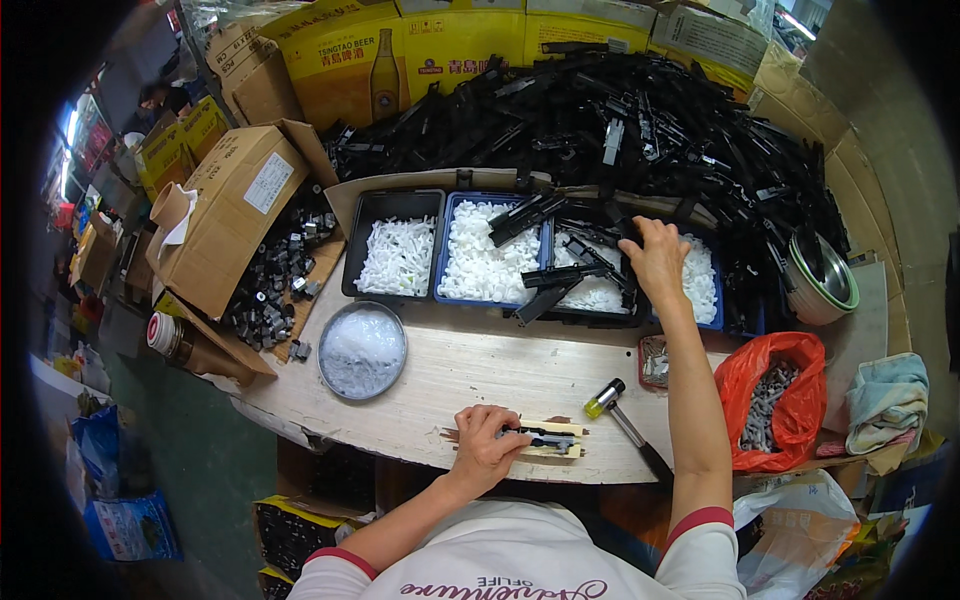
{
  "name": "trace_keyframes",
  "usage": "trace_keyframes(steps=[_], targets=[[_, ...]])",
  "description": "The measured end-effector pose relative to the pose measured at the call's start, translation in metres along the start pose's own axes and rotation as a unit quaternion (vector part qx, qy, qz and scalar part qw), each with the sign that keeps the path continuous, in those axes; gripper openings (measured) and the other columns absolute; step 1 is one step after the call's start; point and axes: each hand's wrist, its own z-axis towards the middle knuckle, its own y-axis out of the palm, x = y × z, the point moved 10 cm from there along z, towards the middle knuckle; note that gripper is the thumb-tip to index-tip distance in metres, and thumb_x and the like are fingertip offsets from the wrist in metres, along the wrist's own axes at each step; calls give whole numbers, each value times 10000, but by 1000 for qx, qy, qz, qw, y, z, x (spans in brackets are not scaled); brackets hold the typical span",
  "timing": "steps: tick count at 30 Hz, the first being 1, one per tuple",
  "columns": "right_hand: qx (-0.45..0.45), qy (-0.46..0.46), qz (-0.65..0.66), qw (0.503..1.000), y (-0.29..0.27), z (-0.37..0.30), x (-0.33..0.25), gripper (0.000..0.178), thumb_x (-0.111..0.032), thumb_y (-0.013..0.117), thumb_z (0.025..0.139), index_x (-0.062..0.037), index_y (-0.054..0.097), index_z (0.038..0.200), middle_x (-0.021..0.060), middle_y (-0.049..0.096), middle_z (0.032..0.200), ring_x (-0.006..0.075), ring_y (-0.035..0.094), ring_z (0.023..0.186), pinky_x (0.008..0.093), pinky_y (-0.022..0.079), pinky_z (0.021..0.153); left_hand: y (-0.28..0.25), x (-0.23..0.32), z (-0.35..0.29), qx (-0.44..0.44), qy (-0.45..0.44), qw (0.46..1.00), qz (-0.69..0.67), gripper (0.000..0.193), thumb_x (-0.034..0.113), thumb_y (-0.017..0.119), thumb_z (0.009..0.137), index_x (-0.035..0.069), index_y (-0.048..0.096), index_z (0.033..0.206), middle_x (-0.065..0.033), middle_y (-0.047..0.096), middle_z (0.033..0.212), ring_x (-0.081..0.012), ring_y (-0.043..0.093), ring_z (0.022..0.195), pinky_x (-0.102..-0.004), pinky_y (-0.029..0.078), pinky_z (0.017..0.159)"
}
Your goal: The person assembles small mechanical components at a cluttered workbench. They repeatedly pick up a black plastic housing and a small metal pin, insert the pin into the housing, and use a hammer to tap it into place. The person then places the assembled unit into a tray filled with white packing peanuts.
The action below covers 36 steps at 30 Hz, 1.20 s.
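Observation:
Near the table's front edge, my left hand [485, 440] is closed on a narrow black plastic part [545, 438] with a grey piece along it. That part lies in a pale yellow block [565, 450] on the tabletop. My right hand [657, 262] is stretched out over the bins at the back, thumb and forefinger pinched at a dark plastic part [618, 218]. Below it are blue and black bins of small white plastic pieces [490, 262]. Several long black parts [565, 275] lie across the middle bins.
Behind the bins rises a big heap of black parts [560, 130]. A round grey dish [362, 350] stands left; a hammer [628, 428] with a yellow-and-black head lies right of the block. Further right are a red bag [730, 380] of small grey pieces and stacked bowls [822, 280].

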Motion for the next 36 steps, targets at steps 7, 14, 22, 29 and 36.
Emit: trace_keyframes(steps=[7, 14, 22, 29, 36], targets=[[-82, -81, 60, 992, 25, -6, -29, 271, -199, 640, 741, -114, 613, 997, 51, 591, 939, 266, 492, 943, 438, 335, 787, 0, 0, -1, 8, 6, 1000, 6, 170, 61, 701, 623, 147, 648, 760, -11, 547, 884, -212, 472, 887, -378, 266, 801], [-29, -127, -85, 988, 41, 16, -37, 229, -73, 596, 680, -116, 643, 900, 50, 615, 864, 248, 529, 914, 444, 367, 768, -1, 1, 1, 3, 11, 1000, 13, 161, 66, 695, 628, 146, 648, 760, -7, 549, 880, -206, 473, 874, -377, 267, 805], [-145, 5, 255, 956, 45, 45, 8, 350, -109, 612, 648, -33, 615, 989, 152, 626, 995, 292, 571, 974, 357, 397, 893, 2, 0, -1, -4, 6, 1000, 5, 136, 88, 679, 662, 153, 640, 775, 1, 536, 879, -193, 475, 894, -385, 270, 802], [-206, 113, 520, 821, 21, 27, 7, 319, -163, 609, 756, -68, 563, 1057, 23, 633, 1002, 106, 539, 851, 236, 379, 751, 1, 0, -1, -9, 7, 1000, 6, 136, 90, 680, 664, 153, 640, 778, 1, 537, 885, -195, 472, 899, -388, 269, 801], [-163, 101, 606, 772, 13, 29, 0, 246, -211, 602, 784, -118, 572, 1010, -13, 632, 1014, 70, 525, 852, 217, 344, 671, 1, -1, -3, 2, 18, 1000, 12, 135, 102, 679, 662, 155, 638, 780, 3, 537, 888, -190, 473, 887, -389, 274, 797]])
